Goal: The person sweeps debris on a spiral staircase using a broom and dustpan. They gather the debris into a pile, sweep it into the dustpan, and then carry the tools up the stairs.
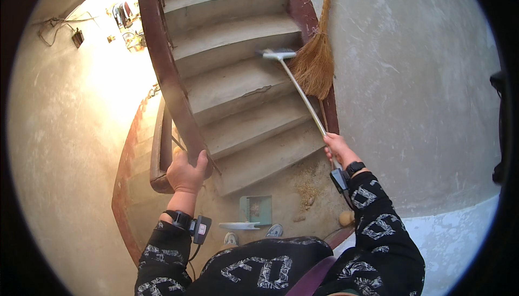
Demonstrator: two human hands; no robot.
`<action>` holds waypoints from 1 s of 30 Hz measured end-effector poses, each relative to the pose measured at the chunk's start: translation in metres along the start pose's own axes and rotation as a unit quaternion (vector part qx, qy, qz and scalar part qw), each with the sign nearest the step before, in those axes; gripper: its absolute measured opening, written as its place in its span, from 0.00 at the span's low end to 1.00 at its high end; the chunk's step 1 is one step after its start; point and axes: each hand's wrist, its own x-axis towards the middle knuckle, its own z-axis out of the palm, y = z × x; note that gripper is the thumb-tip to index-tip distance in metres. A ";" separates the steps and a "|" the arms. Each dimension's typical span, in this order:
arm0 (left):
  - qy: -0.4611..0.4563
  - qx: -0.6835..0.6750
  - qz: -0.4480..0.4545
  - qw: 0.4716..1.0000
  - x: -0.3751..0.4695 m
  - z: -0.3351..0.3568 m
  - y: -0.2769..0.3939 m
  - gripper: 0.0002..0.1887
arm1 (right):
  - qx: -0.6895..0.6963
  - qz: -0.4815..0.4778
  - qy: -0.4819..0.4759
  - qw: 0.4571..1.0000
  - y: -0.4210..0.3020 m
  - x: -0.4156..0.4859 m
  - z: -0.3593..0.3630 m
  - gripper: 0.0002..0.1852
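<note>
My left hand grips the lower end of a dark red stair handrail, thumb pointing up the rail. In my right hand is the pale handle of a long-handled broom. Its white head reaches up the concrete stairs and is slightly blurred; whether the bristles touch the step cannot be made out. Behind the broom head, a large straw broom leans against the wall at the right side of the stairs.
A green dustpan with some debris in it lies on the landing before my shoes. Swept-looking dirt lies to its right. Another flight of steps drops away at left. A hanging cable with a dark box is on the left wall.
</note>
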 end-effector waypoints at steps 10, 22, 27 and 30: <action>-0.005 0.022 0.010 1.000 0.000 0.002 -0.003 0.23 | -0.047 -0.047 0.009 0.998 -0.063 0.058 0.041 0.09; 0.007 0.009 0.005 1.000 0.000 0.002 -0.001 0.23 | -0.136 -0.086 -0.109 0.981 0.037 -0.037 0.038 0.09; 0.006 -0.006 0.010 1.000 0.000 0.001 0.001 0.22 | -0.157 -0.015 -0.050 0.986 0.102 -0.117 -0.026 0.11; -0.004 -0.015 -0.001 1.000 0.000 0.001 0.001 0.23 | -0.315 -0.098 0.030 0.944 0.122 -0.166 -0.056 0.14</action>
